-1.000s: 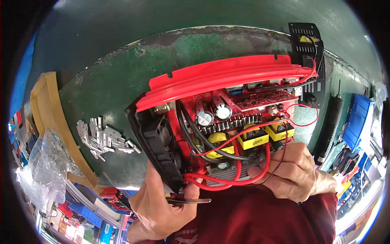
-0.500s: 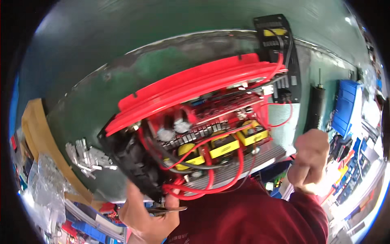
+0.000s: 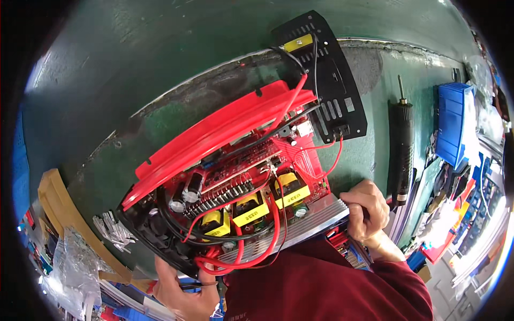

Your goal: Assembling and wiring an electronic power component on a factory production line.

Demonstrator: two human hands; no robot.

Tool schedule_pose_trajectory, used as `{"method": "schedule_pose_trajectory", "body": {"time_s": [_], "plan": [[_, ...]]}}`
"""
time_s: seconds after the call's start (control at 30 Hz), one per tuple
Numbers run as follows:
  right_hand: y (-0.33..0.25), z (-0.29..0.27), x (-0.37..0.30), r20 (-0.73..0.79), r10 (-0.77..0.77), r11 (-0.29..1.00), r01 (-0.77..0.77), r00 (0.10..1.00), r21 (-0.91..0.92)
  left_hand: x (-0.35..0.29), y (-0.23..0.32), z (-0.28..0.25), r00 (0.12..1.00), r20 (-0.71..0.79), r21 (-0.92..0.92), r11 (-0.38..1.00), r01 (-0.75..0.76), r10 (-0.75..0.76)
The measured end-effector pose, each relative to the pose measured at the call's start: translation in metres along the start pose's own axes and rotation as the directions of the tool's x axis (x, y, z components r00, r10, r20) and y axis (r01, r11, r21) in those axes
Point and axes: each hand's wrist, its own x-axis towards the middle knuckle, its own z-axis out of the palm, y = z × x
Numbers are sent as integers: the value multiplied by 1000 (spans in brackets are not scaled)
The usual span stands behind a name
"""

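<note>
An opened power inverter with a red casing lies tilted before me on the bench. Its red circuit board carries three yellow-wrapped transformers, with thick red and black cables looping over them. A finned silver heatsink runs along the near side. At the lower left, my left hand is closed around the bottom corner of the black end panel; a slim dark tool, perhaps tweezers, sits in the same hand. My right hand, fingers curled, grips the heatsink's right corner. A slotted black plate hangs on wires at the far right.
A black-handled screwdriver-like tool stands right of the inverter, beside a blue bin. Several small silvery pieces lie at left, near a cardboard edge and clear plastic bags. The bench is green.
The inverter and its black plate have shifted left in the view and tilted further. My right hand has come left from beside the inverter onto the heatsink's corner. My left hand keeps its grip.
</note>
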Motion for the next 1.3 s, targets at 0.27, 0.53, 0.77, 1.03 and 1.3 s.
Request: {"method": "schedule_pose_trajectory", "body": {"time_s": [0.27,0.53,0.77,1.03,1.3], "plan": [[3,1,2,31,-24,1000,24,999,-1,-5,-9,3,996,-63,84,995,60,-55],[3,1,5,61,-6,1000,7,998,-15,-8,-14,-1,997,-62,117,993,-34,42],[7,4,-1,-44,-43,998,45,998,46,-5,-16,2,996,-57,88,994,-64,69],[3,-6,31,219,26,917,-110,975,382,-6,-12,1,999,-47,49,999,25,-22],[4,-26,29,203,149,869,-226,968,439,-4,-15,8,995,-82,-70,996,46,-51]]}}
